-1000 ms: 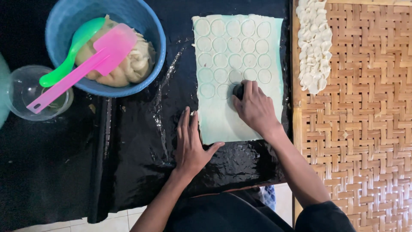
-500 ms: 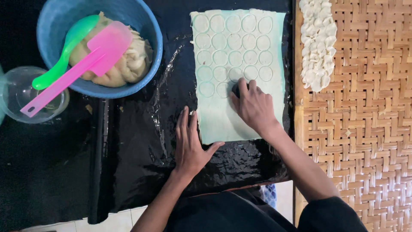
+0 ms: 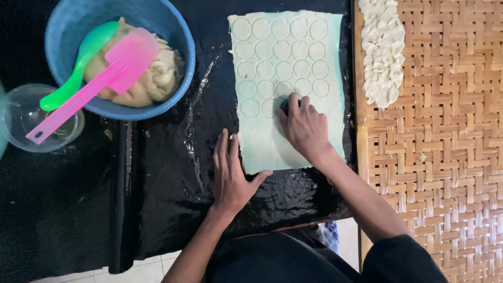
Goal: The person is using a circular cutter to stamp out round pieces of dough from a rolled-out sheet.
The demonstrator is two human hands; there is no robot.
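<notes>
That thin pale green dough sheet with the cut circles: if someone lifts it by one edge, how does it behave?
The thin pale green dough sheet would probably flop and stretch: it lies dead flat on the shiny black plastic cover. The scored circles likely make it tear or shed discs. It probably slides a little too, since the left hand is pressed flat at its corner.

A home kitchen or small food-making space — a counter (image 3: 157, 209) draped in shiny black plastic carries a rolled sheet of pale dough (image 3: 293, 147) marked with cut circles. A blue bowl (image 3: 181, 63) holds more dough and plastic spatulas, while cut rounds (image 3: 382, 47) pile on a woven bamboo mat (image 3: 445, 157) — pale floor tiles show below.
</notes>
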